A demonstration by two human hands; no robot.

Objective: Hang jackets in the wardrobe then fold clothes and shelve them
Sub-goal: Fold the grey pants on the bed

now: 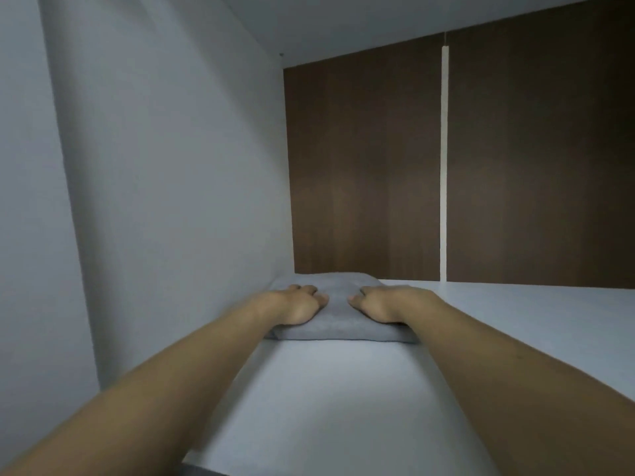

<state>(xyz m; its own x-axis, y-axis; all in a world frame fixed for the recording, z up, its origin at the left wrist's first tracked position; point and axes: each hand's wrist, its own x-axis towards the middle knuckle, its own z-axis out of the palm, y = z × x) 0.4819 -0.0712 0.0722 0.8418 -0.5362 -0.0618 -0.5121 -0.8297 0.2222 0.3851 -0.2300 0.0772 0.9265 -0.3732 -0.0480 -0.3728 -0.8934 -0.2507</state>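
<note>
Left hand and right hand pressing flat, fingers seemingly loose, gripping nothing, seating folded grey garment against wardrobe side wall on shelf.

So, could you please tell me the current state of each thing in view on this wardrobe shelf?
Grey garment: folded, lying flat on the shelf, beside the left side wall.
Left hand: palm down, pressing on the garment's left part.
Right hand: palm down, pressing on the garment's right part.
Shelf: white, bearing the garment.
Brown back panel: split by a pale vertical strip.
</note>
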